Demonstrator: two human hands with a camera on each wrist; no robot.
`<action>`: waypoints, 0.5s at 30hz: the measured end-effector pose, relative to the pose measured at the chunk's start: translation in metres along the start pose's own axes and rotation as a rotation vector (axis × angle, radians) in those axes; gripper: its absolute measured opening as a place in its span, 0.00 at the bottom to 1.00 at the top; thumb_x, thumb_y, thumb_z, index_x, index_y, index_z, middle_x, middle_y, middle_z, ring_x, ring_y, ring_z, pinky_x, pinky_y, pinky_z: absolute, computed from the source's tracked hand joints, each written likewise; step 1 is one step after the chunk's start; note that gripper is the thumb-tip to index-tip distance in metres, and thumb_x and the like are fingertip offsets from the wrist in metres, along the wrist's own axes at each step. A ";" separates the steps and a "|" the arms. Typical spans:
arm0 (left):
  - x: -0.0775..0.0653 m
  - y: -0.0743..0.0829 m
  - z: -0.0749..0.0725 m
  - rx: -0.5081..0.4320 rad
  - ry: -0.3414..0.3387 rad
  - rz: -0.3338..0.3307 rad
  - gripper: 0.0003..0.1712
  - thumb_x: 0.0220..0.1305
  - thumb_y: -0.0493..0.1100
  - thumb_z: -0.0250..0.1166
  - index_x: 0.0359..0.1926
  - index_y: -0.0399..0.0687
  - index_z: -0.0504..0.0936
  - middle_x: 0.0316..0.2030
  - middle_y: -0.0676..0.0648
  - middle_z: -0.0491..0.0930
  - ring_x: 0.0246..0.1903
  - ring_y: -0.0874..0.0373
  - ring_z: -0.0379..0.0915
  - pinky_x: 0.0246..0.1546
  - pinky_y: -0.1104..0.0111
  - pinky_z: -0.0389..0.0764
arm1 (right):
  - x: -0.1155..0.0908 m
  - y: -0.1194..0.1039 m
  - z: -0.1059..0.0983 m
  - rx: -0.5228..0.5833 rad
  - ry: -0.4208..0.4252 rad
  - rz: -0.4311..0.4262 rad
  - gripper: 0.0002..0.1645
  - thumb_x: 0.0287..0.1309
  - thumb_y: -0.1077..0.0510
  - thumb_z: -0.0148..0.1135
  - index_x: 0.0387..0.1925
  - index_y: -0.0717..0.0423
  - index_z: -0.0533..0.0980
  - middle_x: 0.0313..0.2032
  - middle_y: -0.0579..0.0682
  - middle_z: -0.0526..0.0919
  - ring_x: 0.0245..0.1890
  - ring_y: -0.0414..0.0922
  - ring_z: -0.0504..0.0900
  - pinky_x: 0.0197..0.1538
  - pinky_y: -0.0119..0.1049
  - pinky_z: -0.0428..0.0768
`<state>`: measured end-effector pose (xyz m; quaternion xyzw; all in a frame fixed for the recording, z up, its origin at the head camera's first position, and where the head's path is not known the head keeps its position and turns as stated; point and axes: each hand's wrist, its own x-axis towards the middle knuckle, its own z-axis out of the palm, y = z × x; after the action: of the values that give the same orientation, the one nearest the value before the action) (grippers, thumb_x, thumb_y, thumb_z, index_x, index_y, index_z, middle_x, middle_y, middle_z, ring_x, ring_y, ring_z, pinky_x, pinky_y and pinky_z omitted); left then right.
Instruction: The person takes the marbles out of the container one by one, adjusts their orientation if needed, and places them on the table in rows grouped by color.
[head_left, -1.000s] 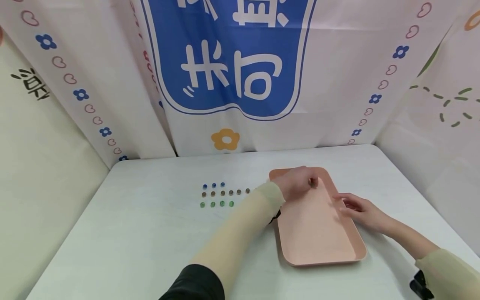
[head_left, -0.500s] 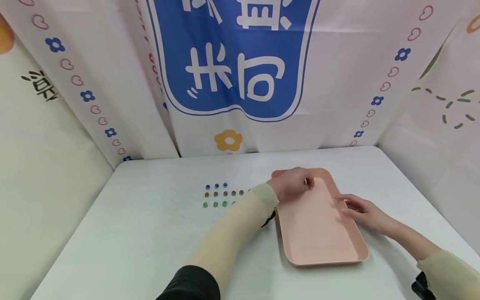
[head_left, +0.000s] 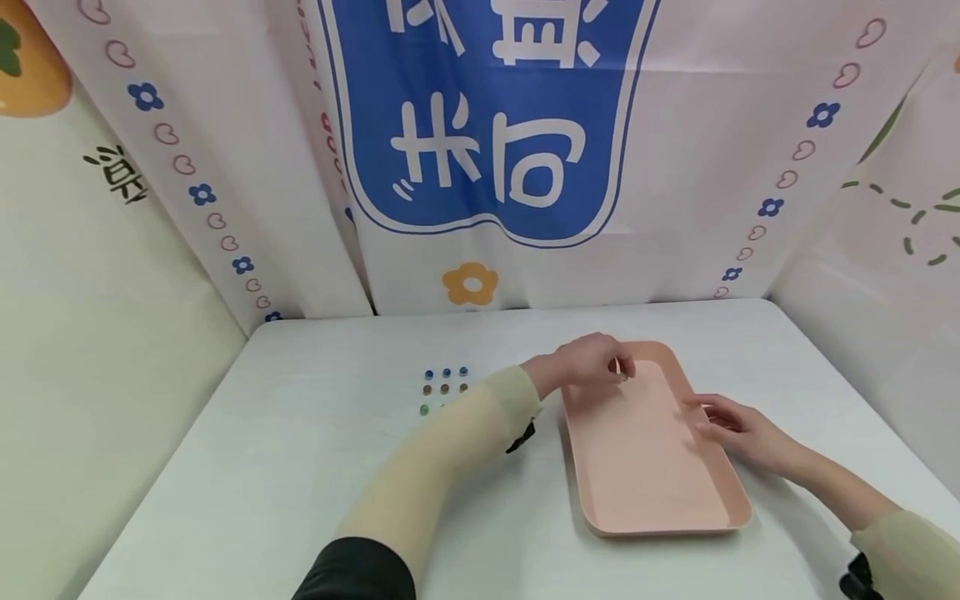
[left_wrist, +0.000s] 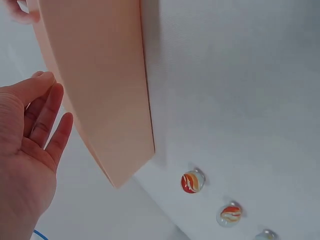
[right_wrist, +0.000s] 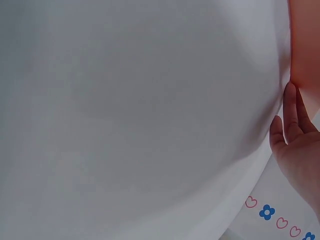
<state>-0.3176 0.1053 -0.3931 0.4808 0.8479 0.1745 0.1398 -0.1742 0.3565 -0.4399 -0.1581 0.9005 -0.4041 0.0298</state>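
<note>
A shallow pink tray (head_left: 652,475) lies on the white table. My left hand (head_left: 588,358) reaches over its far left part, thumb and fingertips together on a small glassy marble (head_left: 623,377) just above the tray floor. In the left wrist view the same hand (left_wrist: 32,130) has the thumb against the fingers, and the marble is hidden. My right hand (head_left: 750,433) holds the tray's right edge, thumb and forefinger over the rim. Its other fingers (right_wrist: 290,112) lie along the outer wall in the right wrist view.
Left of the tray, marbles stand in rows: blue marbles (head_left: 446,372), brownish marbles (head_left: 445,389) and a green marble (head_left: 424,410). My left forearm covers part of the rows. Close up, a marble (left_wrist: 192,181) shows red and orange swirls. A printed cloth (head_left: 495,150) hangs behind the table.
My left hand has shifted left and slightly lower over the tray with the marble, and its forearm now hides more of the rows. The right hand stays at the rim. The head view has turned slightly.
</note>
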 end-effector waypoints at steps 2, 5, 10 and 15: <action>-0.004 0.003 -0.001 0.007 -0.014 0.006 0.10 0.66 0.36 0.62 0.47 0.47 0.84 0.39 0.56 0.80 0.36 0.67 0.72 0.36 0.80 0.71 | 0.000 0.000 0.000 -0.004 0.004 -0.005 0.27 0.67 0.59 0.59 0.63 0.67 0.68 0.60 0.67 0.71 0.50 0.24 0.70 0.47 0.23 0.73; -0.010 0.004 -0.002 0.014 -0.029 0.004 0.10 0.66 0.37 0.62 0.46 0.48 0.84 0.39 0.57 0.80 0.36 0.68 0.72 0.37 0.79 0.71 | 0.000 0.001 0.000 -0.011 0.007 -0.010 0.26 0.66 0.60 0.59 0.62 0.67 0.68 0.60 0.67 0.71 0.49 0.24 0.69 0.46 0.23 0.73; -0.019 0.002 -0.002 0.026 -0.038 0.026 0.09 0.65 0.36 0.63 0.45 0.48 0.84 0.38 0.58 0.80 0.37 0.69 0.73 0.38 0.78 0.71 | -0.001 0.005 0.000 0.002 0.023 -0.058 0.25 0.65 0.62 0.60 0.61 0.68 0.69 0.58 0.58 0.75 0.48 0.24 0.71 0.45 0.21 0.72; -0.032 -0.002 -0.003 0.027 -0.031 0.055 0.09 0.63 0.36 0.65 0.43 0.47 0.85 0.37 0.57 0.81 0.36 0.69 0.74 0.39 0.79 0.70 | 0.000 0.007 0.001 0.023 0.028 -0.091 0.25 0.65 0.63 0.60 0.60 0.68 0.69 0.56 0.50 0.76 0.46 0.27 0.73 0.45 0.21 0.72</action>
<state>-0.3040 0.0766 -0.3891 0.5085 0.8343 0.1591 0.1416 -0.1758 0.3604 -0.4462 -0.1931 0.8880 -0.4173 0.0006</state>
